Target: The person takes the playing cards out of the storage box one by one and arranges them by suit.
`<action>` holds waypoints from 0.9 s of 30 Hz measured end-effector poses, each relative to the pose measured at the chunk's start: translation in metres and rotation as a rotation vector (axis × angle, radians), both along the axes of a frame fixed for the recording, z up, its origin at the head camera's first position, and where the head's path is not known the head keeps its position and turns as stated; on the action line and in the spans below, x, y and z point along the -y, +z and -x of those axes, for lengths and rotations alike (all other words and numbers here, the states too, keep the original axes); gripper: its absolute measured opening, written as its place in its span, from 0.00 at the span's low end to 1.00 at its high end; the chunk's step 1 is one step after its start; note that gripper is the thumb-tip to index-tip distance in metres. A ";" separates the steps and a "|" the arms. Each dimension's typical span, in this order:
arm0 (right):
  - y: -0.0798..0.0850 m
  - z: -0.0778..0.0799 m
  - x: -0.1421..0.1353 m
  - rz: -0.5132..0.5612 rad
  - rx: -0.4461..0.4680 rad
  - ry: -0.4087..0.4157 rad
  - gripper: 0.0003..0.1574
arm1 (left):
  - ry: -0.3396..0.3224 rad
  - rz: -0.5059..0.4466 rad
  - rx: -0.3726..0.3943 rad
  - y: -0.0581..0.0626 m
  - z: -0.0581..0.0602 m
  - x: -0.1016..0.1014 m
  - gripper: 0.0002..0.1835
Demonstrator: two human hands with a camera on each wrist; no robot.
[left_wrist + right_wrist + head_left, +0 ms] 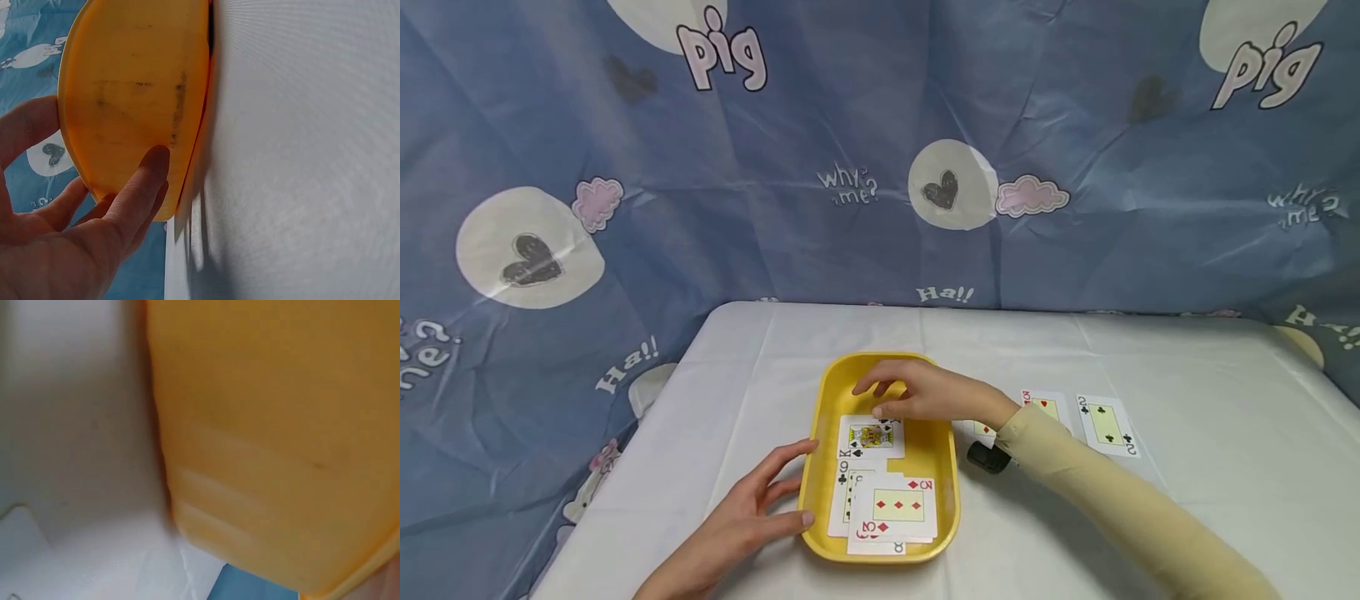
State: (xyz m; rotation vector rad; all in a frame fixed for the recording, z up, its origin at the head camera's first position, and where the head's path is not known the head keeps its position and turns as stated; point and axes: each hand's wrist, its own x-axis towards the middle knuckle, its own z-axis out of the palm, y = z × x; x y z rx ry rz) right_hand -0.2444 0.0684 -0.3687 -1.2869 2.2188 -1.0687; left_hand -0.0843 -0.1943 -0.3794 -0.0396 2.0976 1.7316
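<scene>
A yellow tray [957, 500] holds several playing cards. My left hand [748, 508] is at the tray's left side, fingertips at its rim; the left wrist view shows a fingertip against the outer wall. Over the tray's far half hangs my right hand [917, 392], fingers loosely bent, with a gap between thumb and index finger. Its thumb overlaps the top corner of a king of spades [868, 437], which lies face up in the tray. Nearer the front, a three of diamonds [898, 506] lies over a nine of clubs [840, 508] and other cards. The right wrist view shows mainly the tray's outer wall.
To the right of the tray, a two of clubs [1107, 426], a three of hearts [1045, 404] and a partly hidden diamond card [983, 430] lie on the white tablecloth [760, 375]. A small black object [988, 457] sits under the right wrist. A blue printed curtain [812, 250] hangs behind.
</scene>
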 end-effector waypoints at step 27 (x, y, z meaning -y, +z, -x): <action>-0.005 0.005 0.028 -0.363 -0.114 0.110 0.44 | -0.015 -0.020 -0.011 -0.001 -0.001 0.001 0.39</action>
